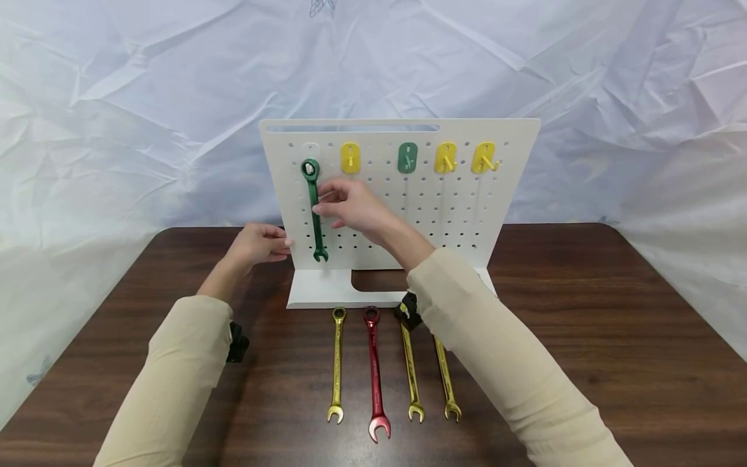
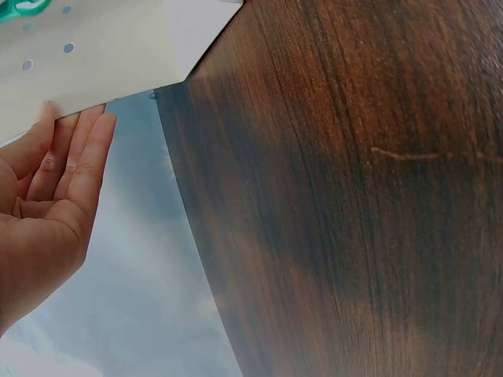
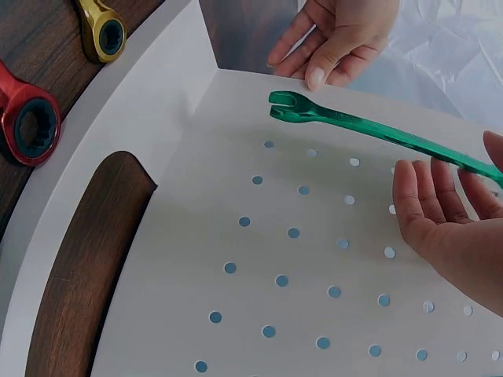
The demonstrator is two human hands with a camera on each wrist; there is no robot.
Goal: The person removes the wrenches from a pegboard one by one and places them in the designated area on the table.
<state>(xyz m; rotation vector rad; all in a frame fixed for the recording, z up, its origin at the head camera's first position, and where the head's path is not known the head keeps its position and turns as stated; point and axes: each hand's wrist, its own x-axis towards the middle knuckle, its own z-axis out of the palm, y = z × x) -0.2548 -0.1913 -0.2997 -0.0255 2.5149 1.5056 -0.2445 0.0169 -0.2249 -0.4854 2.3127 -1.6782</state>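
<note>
A green combination wrench [image 1: 317, 227] hangs upright against the white pegboard [image 1: 373, 259], its ring end at the white hook [image 1: 312, 150]. My right hand [image 1: 356, 207] pinches its shaft from the right side; the thumb overlaps the shaft, and the right wrist view shows the shaft passing between thumb and fingers. My left hand [image 1: 257, 246] grips the pegboard's left edge. In the left wrist view, the thumb lies on the board's face and the other fingertips are partly hidden behind the edge.
A yellow hook [image 1: 350, 158], a green hook [image 1: 407, 157] and two more yellow hooks [image 1: 446, 157] [image 1: 484, 157] line the board. On the brown table [image 1: 583, 324] lie a gold wrench [image 1: 337, 363], a red wrench [image 1: 375, 370] and two more gold wrenches, partly hidden by my right arm.
</note>
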